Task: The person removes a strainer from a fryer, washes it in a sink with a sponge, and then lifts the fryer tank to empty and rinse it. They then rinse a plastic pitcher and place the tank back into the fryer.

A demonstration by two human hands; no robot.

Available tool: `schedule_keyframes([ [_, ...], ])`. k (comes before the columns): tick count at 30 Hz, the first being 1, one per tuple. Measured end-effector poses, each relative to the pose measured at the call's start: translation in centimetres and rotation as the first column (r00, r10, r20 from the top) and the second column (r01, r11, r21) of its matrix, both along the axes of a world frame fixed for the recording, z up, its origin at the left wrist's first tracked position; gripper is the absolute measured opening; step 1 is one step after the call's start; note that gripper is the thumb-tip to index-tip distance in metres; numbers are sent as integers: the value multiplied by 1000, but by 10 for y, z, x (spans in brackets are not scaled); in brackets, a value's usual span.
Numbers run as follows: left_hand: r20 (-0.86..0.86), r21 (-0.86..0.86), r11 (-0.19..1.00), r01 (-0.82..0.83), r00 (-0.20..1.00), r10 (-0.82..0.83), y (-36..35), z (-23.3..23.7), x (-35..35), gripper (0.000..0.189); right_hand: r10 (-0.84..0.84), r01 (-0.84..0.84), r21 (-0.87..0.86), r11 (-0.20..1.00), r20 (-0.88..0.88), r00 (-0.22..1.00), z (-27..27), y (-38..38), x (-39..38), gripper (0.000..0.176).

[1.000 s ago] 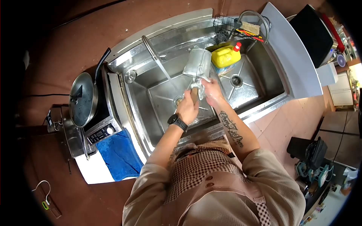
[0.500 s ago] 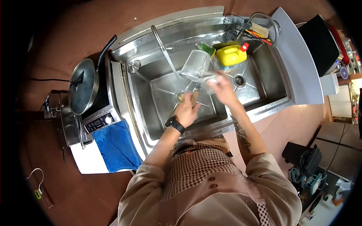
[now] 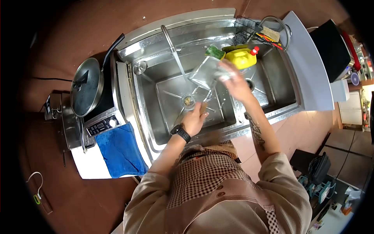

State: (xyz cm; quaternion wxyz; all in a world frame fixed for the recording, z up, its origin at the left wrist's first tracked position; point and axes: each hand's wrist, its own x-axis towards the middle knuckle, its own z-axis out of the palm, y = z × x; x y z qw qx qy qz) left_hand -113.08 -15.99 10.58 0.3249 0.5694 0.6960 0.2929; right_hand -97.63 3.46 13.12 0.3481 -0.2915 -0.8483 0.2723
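Note:
Over the left sink basin (image 3: 163,113), my left hand (image 3: 193,120) is wrapped round a brownish handle (image 3: 203,109); a thin shiny part extends up from it. My right hand (image 3: 235,84) hovers over the divider between the basins, smeared by motion, with something whitish and blurred at its fingers. A clear, see-through container (image 3: 202,74) lies tilted in the left basin, left of my right hand. Water (image 3: 180,64) runs from the faucet (image 3: 166,37) beside it. Food bits sit in the left drain (image 3: 188,101), above my left hand.
A green sponge (image 3: 214,52) and a yellow bottle (image 3: 241,58) with a red cap stand behind the basins. At the left are a lidded pan (image 3: 87,87) on a cooker and a blue cloth (image 3: 120,152). A wire rack (image 3: 243,24) holds utensils at the back right.
My right hand has moved slightly right, away from my left hand. My left hand has shifted a little down, uncovering more of the drain. The clear container looks slightly shifted.

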Motion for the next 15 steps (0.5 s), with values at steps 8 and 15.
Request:
schedule_keyframes([
  [8,-237,-101,945,311,915,-326,-14,-1,-8,35,129,168,-316,934,736,664,-16,72,-16,44],
  [15,-263,42,939,341,910,-319,-27,1,-36,35,-187,-194,-979,61,-202,961,-33,56,11,40],
])
